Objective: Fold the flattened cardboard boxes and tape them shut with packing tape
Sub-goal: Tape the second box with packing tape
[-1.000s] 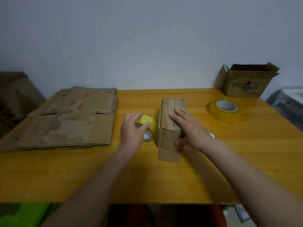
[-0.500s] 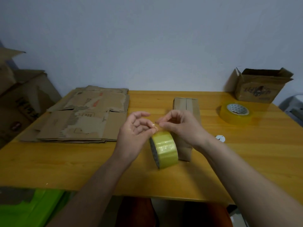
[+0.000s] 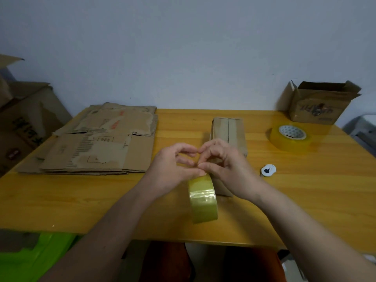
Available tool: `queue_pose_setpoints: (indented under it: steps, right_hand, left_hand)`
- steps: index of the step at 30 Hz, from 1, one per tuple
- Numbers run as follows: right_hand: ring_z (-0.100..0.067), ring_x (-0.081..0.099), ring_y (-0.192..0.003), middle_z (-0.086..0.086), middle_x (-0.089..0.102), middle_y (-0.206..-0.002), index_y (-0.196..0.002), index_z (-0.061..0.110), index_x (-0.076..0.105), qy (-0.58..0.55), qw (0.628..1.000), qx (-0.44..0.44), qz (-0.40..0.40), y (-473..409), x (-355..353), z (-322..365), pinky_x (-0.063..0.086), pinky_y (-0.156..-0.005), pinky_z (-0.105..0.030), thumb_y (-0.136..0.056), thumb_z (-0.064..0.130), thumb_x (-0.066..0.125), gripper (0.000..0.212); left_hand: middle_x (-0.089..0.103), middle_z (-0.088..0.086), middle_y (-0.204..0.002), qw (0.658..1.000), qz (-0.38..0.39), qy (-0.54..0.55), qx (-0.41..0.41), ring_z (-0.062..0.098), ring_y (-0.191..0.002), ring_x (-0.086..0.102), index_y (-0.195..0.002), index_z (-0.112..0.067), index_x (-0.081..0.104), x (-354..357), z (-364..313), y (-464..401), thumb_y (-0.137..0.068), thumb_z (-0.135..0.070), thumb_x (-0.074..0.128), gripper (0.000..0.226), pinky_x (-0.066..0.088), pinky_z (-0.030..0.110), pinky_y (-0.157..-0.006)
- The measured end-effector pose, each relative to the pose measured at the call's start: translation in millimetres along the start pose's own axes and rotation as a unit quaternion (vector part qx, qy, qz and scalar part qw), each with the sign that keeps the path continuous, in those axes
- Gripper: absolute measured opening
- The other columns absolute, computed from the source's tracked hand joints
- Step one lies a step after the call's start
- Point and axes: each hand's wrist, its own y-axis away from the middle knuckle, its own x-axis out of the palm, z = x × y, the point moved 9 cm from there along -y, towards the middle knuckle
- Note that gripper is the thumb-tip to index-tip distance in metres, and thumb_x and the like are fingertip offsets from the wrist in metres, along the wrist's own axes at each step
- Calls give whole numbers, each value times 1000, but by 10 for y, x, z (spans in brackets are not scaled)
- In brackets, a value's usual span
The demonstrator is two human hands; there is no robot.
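A yellow roll of packing tape [image 3: 202, 198] stands on edge above the table's front, held up by both hands. My left hand [image 3: 171, 171] grips its top from the left. My right hand [image 3: 221, 165] pinches the roll's upper rim with thumb and fingertips. Behind the hands a small folded cardboard box [image 3: 228, 131] lies on the table with its two top flaps closed and an untaped seam down the middle. A stack of flattened cardboard boxes [image 3: 101, 143] lies at the left of the table.
A second, larger tape roll [image 3: 290, 137] lies flat at the right. A small white round object [image 3: 268, 170] sits near my right wrist. An open cardboard box [image 3: 317, 104] stands at the back right corner. More cardboard boxes [image 3: 26, 123] stand off the table's left edge.
My left hand lifted the tape roll from beside the box and brought it toward me. My right hand left the box top and now pinches the roll's rim.
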Motion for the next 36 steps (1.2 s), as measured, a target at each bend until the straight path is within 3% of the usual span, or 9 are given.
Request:
queue_pose_setpoints:
  steps: [6, 9, 12, 16, 18, 23, 27, 31, 36]
  right_hand:
    - [-1, 55, -99, 7, 56, -107, -89, 16, 68, 88, 995, -46, -11, 75, -38, 38, 43, -83, -11, -91, 9, 61, 10]
    - [-10, 63, -104, 1, 60, -119, -130, 27, 55, -28, 997, -30, -61, 161, -127, -30, 50, -90, -20, -97, -3, 43, 46]
    - [-8, 62, -109, 2, 56, -127, -138, 42, 34, -98, 991, 28, -90, 296, -244, -254, 51, -92, -21, -92, -19, 33, 77]
    - [5, 54, -113, 14, 51, -130, -141, 37, 33, -156, 986, 65, -12, 470, -87, -363, 46, -87, -11, -84, -22, 51, 84]
    - [3, 58, -110, 12, 56, -126, -143, 28, 35, -212, 972, 85, -55, 509, -77, -423, 50, -84, -15, -79, -13, 67, 82]
    - [-28, 66, -99, -9, 69, -106, -113, 9, 62, -205, 942, 124, -236, 563, -223, -659, 52, -85, -56, -83, -4, 66, 33]
    - [-28, 67, -90, -13, 67, -100, -105, 7, 61, -263, 914, 154, -269, 725, -483, -752, 60, -69, -43, -83, -16, 57, 32]
    - [-37, 63, -87, -10, 66, -91, -95, 19, 61, -158, 921, 178, -310, 979, -802, -962, 56, -69, -52, -82, -20, 52, 42]
    - [4, 51, -65, 6, 58, -76, -87, 22, 55, -69, 921, 153, -351, 1034, -1039, -900, 42, -61, -20, -79, -21, 48, 44]
  left_hand:
    - [73, 0, -75, 1000, -3, -16, -9, 13, -74, 70, -75, -13, 72, 47, 24, -3, -71, -17, 84, 14, 57, 29, -73]
    - [69, 2, -90, 996, -88, 0, 29, 10, -78, 66, -71, -10, 69, -103, 8, -22, -74, -9, 81, 12, 56, 24, -74]
    - [67, 3, -97, 982, -171, 83, 7, 5, -75, 65, -72, -9, 67, -247, 94, 3, -77, -4, 77, 11, 55, 19, -65]
    - [69, 6, -91, 940, -219, 254, -60, 5, -74, 68, -78, -1, 64, -128, 230, 62, -83, 0, 69, 7, 54, 18, -59]
    - [70, 8, -86, 922, -224, 304, -90, 14, -77, 68, -78, -3, 64, 60, 254, 90, -84, 1, 68, 9, 57, 24, -61]
    - [71, 0, -71, 920, -217, 301, -127, 13, -71, 67, -75, -7, 66, 463, 243, 147, -87, -9, 69, 12, 59, 28, -65]
    - [61, -4, -71, 918, -291, 237, -129, 11, -70, 55, -71, -14, 63, 267, 316, 214, -87, -24, 70, 20, 46, 22, -64]
    - [62, -5, -80, 920, -278, 234, -144, 5, -77, 56, -75, -14, 62, 309, 353, 227, -89, -26, 68, 20, 38, 15, -63]
    - [65, -10, -65, 920, -235, 269, -158, -1, -62, 58, -73, -15, 66, 567, 307, 129, -88, -28, 69, 20, 44, 10, -52]
